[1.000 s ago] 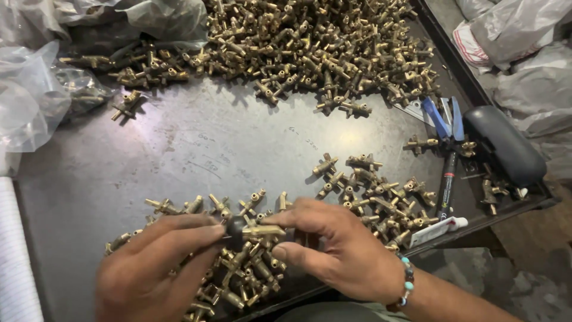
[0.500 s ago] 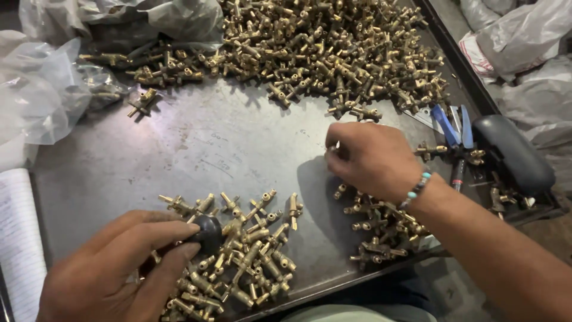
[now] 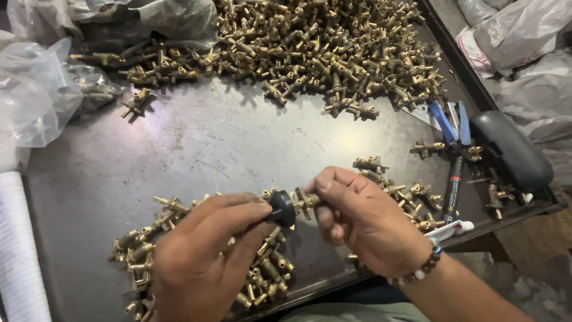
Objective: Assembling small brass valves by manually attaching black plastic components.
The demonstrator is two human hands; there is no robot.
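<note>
left hand [image 3: 202, 262] pinches black knob [image 3: 282, 209], right hand [image 3: 363, 220] closed on brass valve [image 3: 305, 201]; keep both aligned, push straight, above surface [image 3: 238, 149].

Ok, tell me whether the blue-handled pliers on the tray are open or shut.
Shut, as far as shows: the blue-handled pliers lie flat on the metal tray with both handles close together; the jaws are hidden among brass fittings.

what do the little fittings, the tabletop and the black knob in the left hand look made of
Fittings: likely brass, yellow-gold with dull glints. Tabletop: apparently sheet metal, dark grey, scuffed, with a soft sheen. Black knob, pinched by the left hand against a fitting in the right hand: matte, perhaps plastic or rubber; hard to tell.
</note>
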